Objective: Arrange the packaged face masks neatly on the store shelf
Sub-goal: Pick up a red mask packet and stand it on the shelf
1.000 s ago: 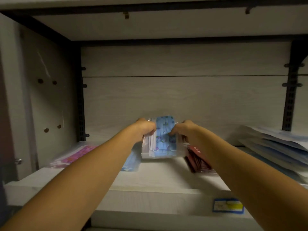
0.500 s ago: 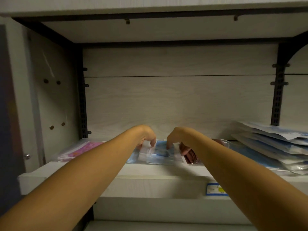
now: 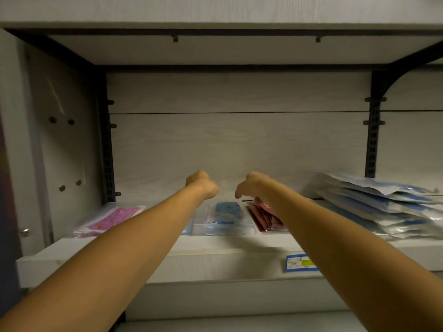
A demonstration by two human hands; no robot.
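Note:
A clear pack of blue patterned face masks (image 3: pixel 225 216) lies flat on the pale shelf (image 3: pixel 215 257), near its middle. My left hand (image 3: pixel 203 185) hovers just above the pack's left back corner, fingers curled in, holding nothing. My right hand (image 3: pixel 251 185) hovers above the right back corner with fingers drooping loosely, also holding nothing. A pink patterned pack (image 3: pixel 115 218) lies at the left. Dark red packs (image 3: pixel 262 219) lean right beside the blue pack, partly under my right wrist. A light blue pack (image 3: pixel 187 230) peeks out under my left forearm.
A loose, slanting pile of larger blue-and-white packs (image 3: pixel 383 204) fills the shelf's right end. A blue and yellow price label (image 3: pixel 299 262) sticks to the shelf's front edge. Black slotted uprights (image 3: pixel 371 140) flank the bay, and another shelf board sits close overhead.
The blue pack, held upright between both hands a second ago, was laid flat on the shelf. Both hands have let go and lifted off it.

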